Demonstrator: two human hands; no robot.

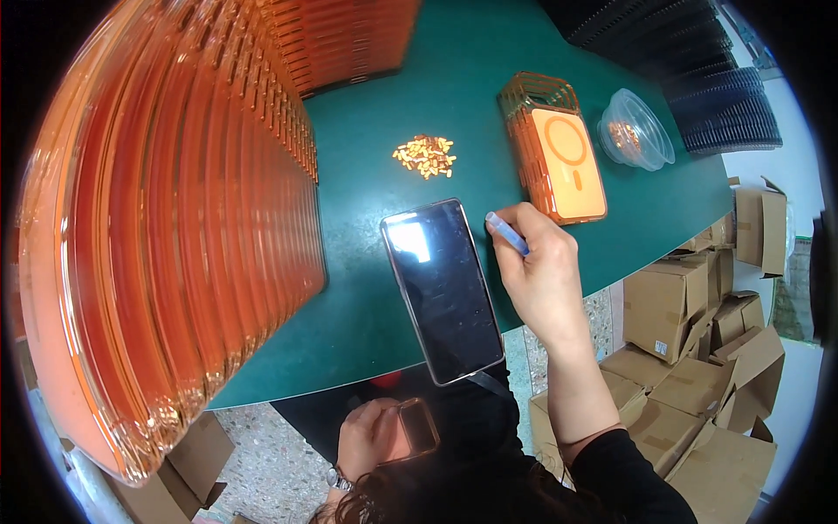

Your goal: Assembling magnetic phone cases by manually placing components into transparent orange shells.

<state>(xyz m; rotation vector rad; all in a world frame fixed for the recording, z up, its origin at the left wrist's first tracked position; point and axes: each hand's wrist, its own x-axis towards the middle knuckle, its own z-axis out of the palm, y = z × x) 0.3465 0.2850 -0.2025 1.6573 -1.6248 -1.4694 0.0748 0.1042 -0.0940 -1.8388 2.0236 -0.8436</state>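
fingers of my right hand (541, 271) pinch a small blue tool (507, 233) just right of the phone (443, 289) on the worktop (375, 297); left hand (371, 437) below it grips an orange case (417, 428), kept ready.

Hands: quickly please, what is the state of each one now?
Left hand: closed on an orange phone case, below the table edge.
Right hand: closed on a small blue tool, beside the dark phone.
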